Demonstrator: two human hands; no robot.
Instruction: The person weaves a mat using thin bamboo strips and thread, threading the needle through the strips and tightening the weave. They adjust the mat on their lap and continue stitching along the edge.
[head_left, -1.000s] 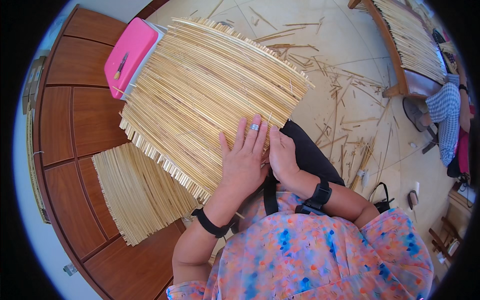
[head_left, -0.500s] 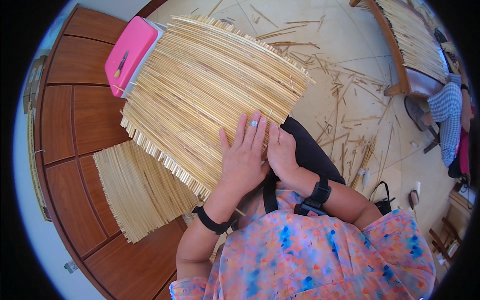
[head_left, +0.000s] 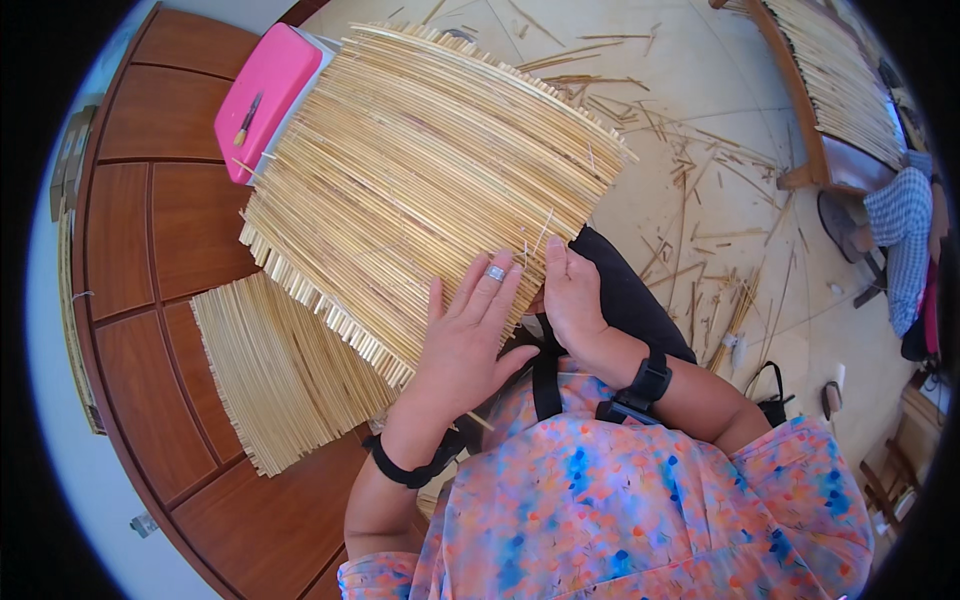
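Observation:
A wide mat of pale straw stalks (head_left: 430, 170) laid side by side slopes across my lap, its cut ends uneven along the edges. My left hand (head_left: 465, 335) lies on the mat's near part, fingers stretched out and thumb spread, a ring on one finger. At the near right edge, my right hand (head_left: 575, 305) is closed on the mat's border; some of its fingers are hidden. A short white thread (head_left: 543, 230) sticks up from the straw close to my right fingertips.
A second straw mat (head_left: 290, 375) rests at left against brown wooden panels (head_left: 125, 230). A brush (head_left: 247, 120) lies on a pink lid (head_left: 265, 85). Loose stalks (head_left: 690, 200) litter the tiled floor. At far right, a person's checked trouser leg (head_left: 900, 225) shows by a wooden frame (head_left: 800, 100).
My left hand has slid slightly left and nearer me, its thumb now spread away. My right hand has moved a little right, still at the mat's border.

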